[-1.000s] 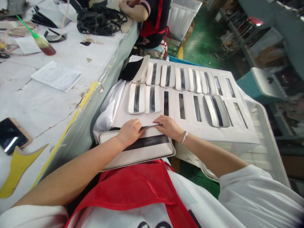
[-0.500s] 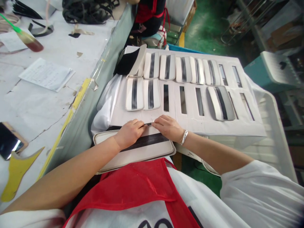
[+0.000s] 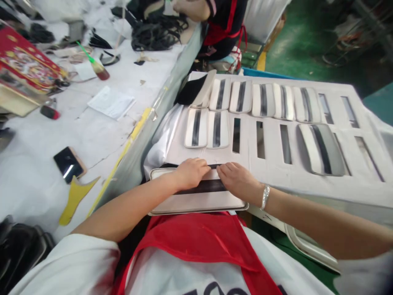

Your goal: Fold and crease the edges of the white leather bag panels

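Note:
A white panel with a wide black stripe across it lies close against my red apron. Over its far edge, my left hand is closed, fingertips pinching a thin black strip. From the other side, my right hand, with a silvery band at the wrist, grips the same strip. Only a short stretch of the strip shows between the fingers; whether it is joined to the panel I cannot tell. Just beyond, a white slotted board carries several small white pieces with dark middle bands.
To the left stands a worktable with a phone, a yellow template, papers and a green-tipped bottle. Black straps are heaped at its far end, near another person's hand.
The view has swung left, so everything sits further right. My hands stay at the panel's far edge; the gap between their fingertips looks slightly narrower, and the strip now lies lower along the edge.

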### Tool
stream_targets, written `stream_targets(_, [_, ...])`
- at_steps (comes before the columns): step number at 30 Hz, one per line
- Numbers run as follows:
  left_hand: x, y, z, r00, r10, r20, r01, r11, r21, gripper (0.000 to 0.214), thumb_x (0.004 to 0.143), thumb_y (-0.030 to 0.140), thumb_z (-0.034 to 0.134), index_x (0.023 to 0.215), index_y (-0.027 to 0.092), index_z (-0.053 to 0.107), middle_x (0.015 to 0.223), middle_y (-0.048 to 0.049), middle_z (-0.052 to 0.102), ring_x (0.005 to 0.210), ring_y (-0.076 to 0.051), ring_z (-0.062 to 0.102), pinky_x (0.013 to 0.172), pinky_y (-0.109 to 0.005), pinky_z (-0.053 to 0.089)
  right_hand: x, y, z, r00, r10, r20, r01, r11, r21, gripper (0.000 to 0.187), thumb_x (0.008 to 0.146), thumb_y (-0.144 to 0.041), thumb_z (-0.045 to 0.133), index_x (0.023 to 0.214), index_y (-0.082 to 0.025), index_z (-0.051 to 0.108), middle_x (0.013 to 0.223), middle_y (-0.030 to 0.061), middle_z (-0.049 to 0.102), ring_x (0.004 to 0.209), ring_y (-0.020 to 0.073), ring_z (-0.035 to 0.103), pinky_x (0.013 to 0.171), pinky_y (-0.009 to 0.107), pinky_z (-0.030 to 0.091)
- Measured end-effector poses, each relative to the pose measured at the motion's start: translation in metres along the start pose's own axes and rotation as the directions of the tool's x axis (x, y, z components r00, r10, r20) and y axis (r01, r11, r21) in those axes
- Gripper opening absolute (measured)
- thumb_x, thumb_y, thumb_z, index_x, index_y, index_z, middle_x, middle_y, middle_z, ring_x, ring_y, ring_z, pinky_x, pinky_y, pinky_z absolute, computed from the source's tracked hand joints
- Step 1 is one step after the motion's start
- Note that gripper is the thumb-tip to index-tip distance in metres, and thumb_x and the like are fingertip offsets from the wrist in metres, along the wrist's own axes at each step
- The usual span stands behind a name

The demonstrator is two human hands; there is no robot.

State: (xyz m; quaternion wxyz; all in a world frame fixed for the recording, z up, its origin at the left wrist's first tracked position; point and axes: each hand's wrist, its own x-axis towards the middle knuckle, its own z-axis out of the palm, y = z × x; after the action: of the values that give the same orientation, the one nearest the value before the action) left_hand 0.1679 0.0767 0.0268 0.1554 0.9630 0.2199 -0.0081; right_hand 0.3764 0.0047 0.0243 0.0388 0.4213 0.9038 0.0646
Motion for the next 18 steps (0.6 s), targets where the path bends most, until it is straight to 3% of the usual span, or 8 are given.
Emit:
stream_targets(4, [-0.057,-0.056,-0.02,0.971,-0.238,-0.005,0.226,0.928,-0.296,0.046,0.079,0.021,0.052,0.125,0.018,0.055,0.118,-0.0061,0.061,0.106,-0.017,0.058,0.096,-0.029,0.044,0.027,-0.006,-0.01,0.996,0.094,0.001,-0.094,0.987,0.129,0.015,0.087,-0.012,0.048,0.084,-0.013,0.063,0.078,0.0081,0.058,0.072,0.0196,0.048,0.07,0.033,0.031])
stream_targets(8, [-0.1,-0.083,-0.008,0.903,-0.426,0.051,0.395,0.779,-0.487,0.042,0.077,0.03,0.053,0.114,0.014,0.062,0.112,-0.0074,0.066,0.101,-0.019,0.062,0.094,-0.03,0.046,0.068,-0.037,-0.008,0.988,0.047,-0.146,-0.006,0.962,0.273,0.019,0.092,-0.017,0.046,0.101,-0.015,0.063,0.092,0.0083,0.06,0.082,0.019,0.047,0.072,0.032,0.031])
stream_targets(13, [-0.102,-0.085,0.012,0.88,-0.472,0.055,0.389,0.649,-0.654,0.038,0.074,0.027,0.055,0.108,0.014,0.064,0.106,-0.0063,0.069,0.097,-0.018,0.064,0.093,-0.03,0.047,0.1,-0.075,-0.001,0.977,-0.067,-0.203,0.108,0.974,0.199,0.023,0.093,-0.017,0.042,0.105,-0.013,0.061,0.097,0.0105,0.06,0.087,0.0223,0.045,0.074,0.035,0.03])
stream_targets(18, [-0.104,-0.086,0.01,0.874,-0.483,-0.049,0.352,0.701,-0.62,0.035,0.074,0.025,0.058,0.108,0.015,0.063,0.099,-0.0049,0.067,0.089,-0.017,0.063,0.086,-0.029,0.049,0.104,-0.085,-0.002,0.985,-0.062,-0.159,0.083,0.988,0.127,0.025,0.093,-0.013,0.039,0.105,-0.01,0.06,0.098,0.0118,0.059,0.087,0.0237,0.045,0.075,0.037,0.029])
